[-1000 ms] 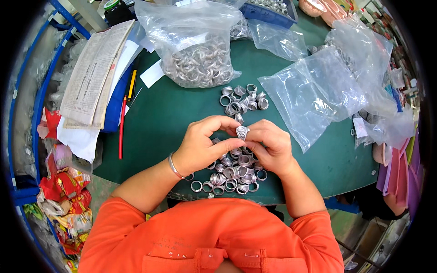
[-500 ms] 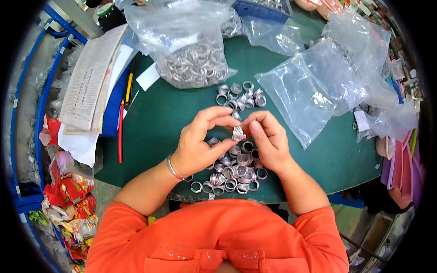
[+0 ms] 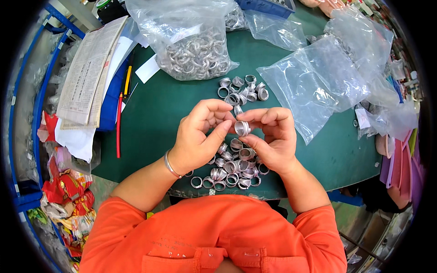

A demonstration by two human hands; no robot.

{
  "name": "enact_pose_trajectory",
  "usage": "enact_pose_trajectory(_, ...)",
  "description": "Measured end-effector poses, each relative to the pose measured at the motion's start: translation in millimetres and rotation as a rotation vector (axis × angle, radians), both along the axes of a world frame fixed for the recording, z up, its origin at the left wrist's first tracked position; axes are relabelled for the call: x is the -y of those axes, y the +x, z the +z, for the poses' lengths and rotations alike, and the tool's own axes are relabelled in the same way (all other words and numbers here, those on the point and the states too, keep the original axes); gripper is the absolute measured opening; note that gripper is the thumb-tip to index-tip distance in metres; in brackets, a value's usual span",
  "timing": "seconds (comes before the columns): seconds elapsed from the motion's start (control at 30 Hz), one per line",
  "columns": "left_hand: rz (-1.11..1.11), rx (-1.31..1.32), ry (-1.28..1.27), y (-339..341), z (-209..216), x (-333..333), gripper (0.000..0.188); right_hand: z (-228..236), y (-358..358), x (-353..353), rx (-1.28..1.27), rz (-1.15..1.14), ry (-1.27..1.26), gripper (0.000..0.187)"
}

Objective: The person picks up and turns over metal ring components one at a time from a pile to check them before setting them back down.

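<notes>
A silver-coloured metal ring (image 3: pixel 242 128) with a broad, patterned band is pinched between the thumb and forefinger of my right hand (image 3: pixel 274 136). Its round opening faces up toward me. Close beside the ring's left edge is my left hand (image 3: pixel 196 132), fingers half curled and the thumb apart from the forefinger; whether a fingertip touches the ring I cannot tell. Below both hands lies a heap of similar rings (image 3: pixel 231 167) near the table's front edge, partly covered by my right hand. A smaller group of rings (image 3: pixel 243 90) lies just beyond my fingertips.
On the green table (image 3: pixel 150 123), a clear bag full of rings (image 3: pixel 195 54) stands at the far left-centre. Flat plastic bags (image 3: pixel 314 86) spread at the right. Newspaper sheets (image 3: pixel 86 77), a red pen (image 3: pixel 119 127) and a yellow one (image 3: pixel 128 82) lie left. A blue bin (image 3: pixel 266 7) stands at the back.
The ring has passed from my left finger and thumb into my right hand's pinch and turned so its opening shows. My left fingers have drawn back slightly. The view has shifted a little.
</notes>
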State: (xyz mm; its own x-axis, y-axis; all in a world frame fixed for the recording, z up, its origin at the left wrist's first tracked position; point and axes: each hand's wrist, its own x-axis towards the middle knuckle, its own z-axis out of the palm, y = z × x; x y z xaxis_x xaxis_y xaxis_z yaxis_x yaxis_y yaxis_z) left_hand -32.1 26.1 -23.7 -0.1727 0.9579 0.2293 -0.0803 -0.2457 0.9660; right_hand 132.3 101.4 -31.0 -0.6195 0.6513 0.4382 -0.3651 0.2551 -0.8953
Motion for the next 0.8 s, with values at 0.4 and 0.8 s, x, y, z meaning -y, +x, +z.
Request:
enact_pose_trajectory(0.4,-0.001,-0.217,-0.033,-5,4,-3,0.027,12,1,-10,0.223,-0.145,0.384,0.029)
enact_pose_trajectory(0.8,-0.121,-0.848,0.027,-15,-1,-7,0.012,-5,-10,-24,0.689,-0.383,0.475,0.012)
